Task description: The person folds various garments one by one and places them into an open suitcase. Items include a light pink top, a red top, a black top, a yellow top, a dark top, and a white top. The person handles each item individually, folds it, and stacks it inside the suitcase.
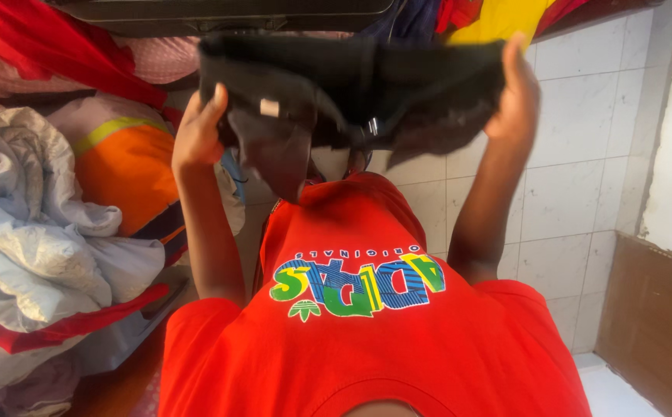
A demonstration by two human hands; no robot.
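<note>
Nearest is the red printed shirt [367,324] the person wears. Beyond it, the left hand [197,131] and right hand [517,96] each pinch an end of a black garment [351,89], fingers curled narrowly into the cloth; it hangs stretched between them, probably folded. Crumpled laundry [35,224] lies left of the left fingers.

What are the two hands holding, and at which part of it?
Both hold one black garment, stretched between them: the left hand grips its left edge, the right hand its right edge.

White tiled floor [567,193] carries a heap of crumpled clothes [35,232].
</note>
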